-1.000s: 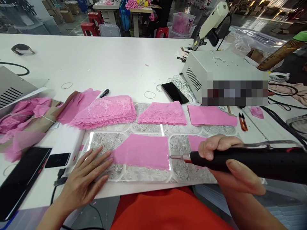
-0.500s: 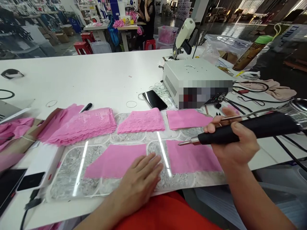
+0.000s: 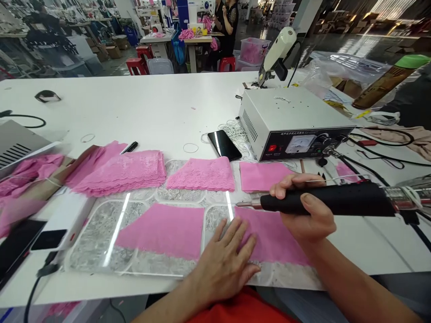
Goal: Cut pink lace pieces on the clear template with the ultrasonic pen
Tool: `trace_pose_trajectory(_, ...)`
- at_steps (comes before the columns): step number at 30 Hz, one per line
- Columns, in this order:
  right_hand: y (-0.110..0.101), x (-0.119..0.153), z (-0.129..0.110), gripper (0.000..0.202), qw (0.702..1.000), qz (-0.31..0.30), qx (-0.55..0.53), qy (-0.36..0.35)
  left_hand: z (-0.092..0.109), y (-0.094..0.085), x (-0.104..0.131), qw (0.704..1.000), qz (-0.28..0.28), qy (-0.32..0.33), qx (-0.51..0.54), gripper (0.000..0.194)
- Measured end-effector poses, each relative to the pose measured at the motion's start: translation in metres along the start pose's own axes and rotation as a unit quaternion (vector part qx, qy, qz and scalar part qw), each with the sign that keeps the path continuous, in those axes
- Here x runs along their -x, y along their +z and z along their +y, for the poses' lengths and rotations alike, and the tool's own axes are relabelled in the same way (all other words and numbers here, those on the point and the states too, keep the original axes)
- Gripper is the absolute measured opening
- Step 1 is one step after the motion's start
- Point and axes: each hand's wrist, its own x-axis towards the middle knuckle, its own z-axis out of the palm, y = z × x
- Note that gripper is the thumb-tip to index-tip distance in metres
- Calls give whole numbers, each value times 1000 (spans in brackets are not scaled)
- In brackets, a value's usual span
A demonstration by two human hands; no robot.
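In my right hand is a handheld ultrasonic welding tool with a black grip and slim metal tip. The tip points left, over the upper left corner of a pink fabric piece. My left hand lies flat, fingers spread, its fingertips on that piece's left part. Left of it, a second pink fabric piece with a slanted side lies on the clear, patterned mat. Behind are a pink lace piece, a stack of pink lace pieces and a pink fabric stack.
A metal control box with a dial stands behind the tool, its cables running right. A phone and white cord lie beside it. A white device sits at left. A bottle is at back right. People sit beyond the table.
My left hand has moved right, onto the right fabric piece. My right hand has brought the tool left and levelled it. The camera view has turned slightly left.
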Motion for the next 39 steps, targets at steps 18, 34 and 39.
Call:
trace_pose_trajectory(18, -1, 3, 0, 15, 1000, -2, 17, 4, 0, 0, 1, 999, 7, -28, -34, 55)
trace_pose_trajectory(34, 1, 3, 1, 15, 1000, -10, 4, -19, 0, 1, 1, 999, 0, -36, -21, 57)
trace_pose_trajectory(39, 2, 4, 3, 15, 1000, -7, 21, -15, 0, 2, 0, 999, 8, -34, -25, 55)
